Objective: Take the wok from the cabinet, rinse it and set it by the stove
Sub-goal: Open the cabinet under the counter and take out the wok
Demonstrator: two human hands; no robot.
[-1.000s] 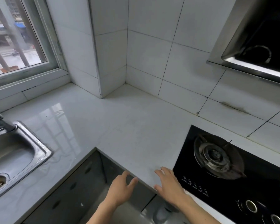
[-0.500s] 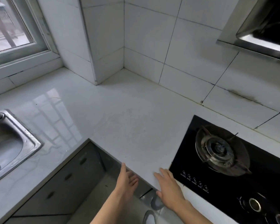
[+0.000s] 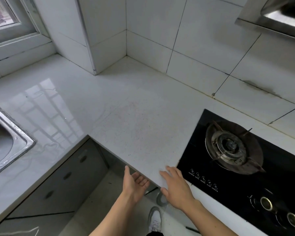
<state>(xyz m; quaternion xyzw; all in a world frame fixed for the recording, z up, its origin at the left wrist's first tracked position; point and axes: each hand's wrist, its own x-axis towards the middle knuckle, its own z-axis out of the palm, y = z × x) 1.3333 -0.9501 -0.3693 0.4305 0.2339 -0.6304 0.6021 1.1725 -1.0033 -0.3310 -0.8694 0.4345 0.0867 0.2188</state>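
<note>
The left hand [image 3: 134, 183] sits at the lower middle of the frame, palm turned up, its grip spread with the fingers straight and reaching in under the counter's [image 3: 126, 116] front edge; it holds nothing. The right hand [image 3: 175, 186], just to its right, lies palm down on the counter's edge, grip also spread flat, fingers straight, just beside the black glass stove [image 3: 245, 167] at lower right. The wok cannot be seen anywhere in the frame. Grey cabinet doors [image 3: 66, 176] with dark oval pulls run below the counter at lower left. A steel sink [image 3: 8, 147] shows at the left edge. A white shoe [image 3: 155, 218] stands on the floor at the bottom.
</note>
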